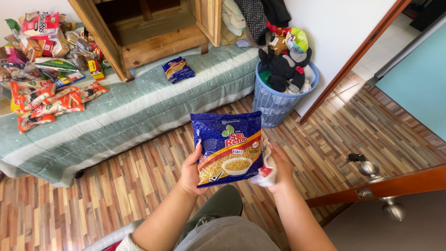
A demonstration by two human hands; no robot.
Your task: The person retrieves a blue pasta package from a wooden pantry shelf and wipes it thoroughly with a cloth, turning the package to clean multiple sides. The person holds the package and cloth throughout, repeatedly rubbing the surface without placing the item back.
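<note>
- Pile of snack packets sits on the green bedspread at 10 o'clock, well apart from the hands.
- Left hand clamps the blue pasta bag's left edge, thumb in front.
- Bag stands upright, long axis 12 to 6 (front facing the camera).
- Right hand pinches the right edge together with a white cloth, forearm angled up from 5 o'clock.
- Laundry basket at 1 o'clock.

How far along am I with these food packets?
Looks done: one blue packet lies alone on the bed, apart from the rest. In hand: the left hand grips a blue pasta bag; the right hand steadies it, holding a white cloth. Left: the packet pile at the bed's far end.
</note>
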